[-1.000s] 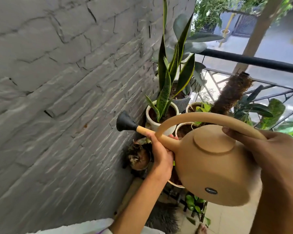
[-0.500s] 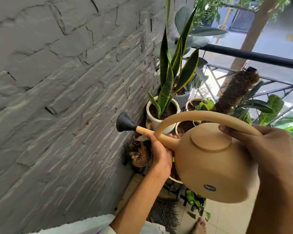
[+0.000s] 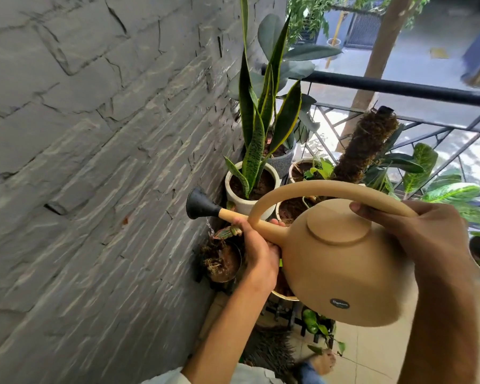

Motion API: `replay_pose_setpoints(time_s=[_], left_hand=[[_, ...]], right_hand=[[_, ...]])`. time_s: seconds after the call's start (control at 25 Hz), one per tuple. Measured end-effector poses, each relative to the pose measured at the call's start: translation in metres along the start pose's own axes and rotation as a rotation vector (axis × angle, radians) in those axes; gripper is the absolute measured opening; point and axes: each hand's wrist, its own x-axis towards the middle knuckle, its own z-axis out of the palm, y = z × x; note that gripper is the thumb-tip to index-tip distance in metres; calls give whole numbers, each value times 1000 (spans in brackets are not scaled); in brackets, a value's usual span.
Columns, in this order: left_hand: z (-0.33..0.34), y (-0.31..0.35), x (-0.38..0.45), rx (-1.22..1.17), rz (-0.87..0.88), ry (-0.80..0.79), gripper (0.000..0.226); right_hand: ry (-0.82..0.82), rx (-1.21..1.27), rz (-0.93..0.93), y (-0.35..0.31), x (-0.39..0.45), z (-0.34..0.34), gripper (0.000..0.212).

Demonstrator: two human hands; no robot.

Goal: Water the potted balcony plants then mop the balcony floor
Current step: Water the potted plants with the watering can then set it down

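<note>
I hold a tan watering can (image 3: 341, 267) tipped toward the left. My right hand (image 3: 424, 231) grips its arched handle, and my left hand (image 3: 258, 245) is wrapped around the spout from below. The black rose head (image 3: 198, 203) points down at the wall, and a thin stream of water falls from it into a small dark pot (image 3: 222, 260) of dry roots. Just behind stands a white pot (image 3: 234, 200) with a tall snake plant (image 3: 258, 128). More pots (image 3: 297, 169) sit further back, partly hidden by the can.
A grey stone wall (image 3: 94, 162) fills the left side, close to the spout. A black balcony railing (image 3: 399, 88) runs across the back. A moss pole (image 3: 363, 145) and leafy plants (image 3: 438, 187) stand on the right. Pale floor tiles (image 3: 372, 356) and my foot (image 3: 320, 363) show below.
The can has tipped a little further and water now runs from the rose head into the small dark pot. Both hands keep their grips.
</note>
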Motion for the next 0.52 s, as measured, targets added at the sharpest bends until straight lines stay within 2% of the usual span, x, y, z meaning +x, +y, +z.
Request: replay_pose_setpoints(time_s=[0.32, 0.52], left_hand=[[2, -6, 10, -7, -28, -48, 101], [3, 2, 17, 38, -1, -9, 93]], right_hand=[[32, 6, 36, -8, 4, -1, 47], [23, -3, -2, -8, 14, 6, 58]])
